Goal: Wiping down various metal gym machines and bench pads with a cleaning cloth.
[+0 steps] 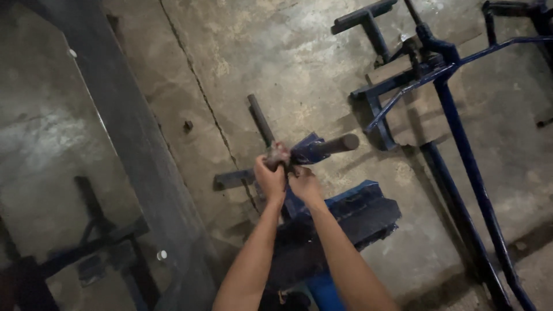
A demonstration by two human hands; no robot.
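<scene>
I observe left hand [271, 179] clenched around a dark part [278, 154] atop the blue frame [351, 210]; right hand [304, 185] alongside, finger state indeterminate.

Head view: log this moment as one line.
left hand: grips blue frame | right hand: on frame | bar: sticks out right

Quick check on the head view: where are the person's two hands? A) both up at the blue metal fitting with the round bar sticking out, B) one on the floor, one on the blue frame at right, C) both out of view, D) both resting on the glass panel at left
A: the left hand and right hand sit side by side against the blue fitting, whose round bar juts right, over the concrete floor.
</scene>
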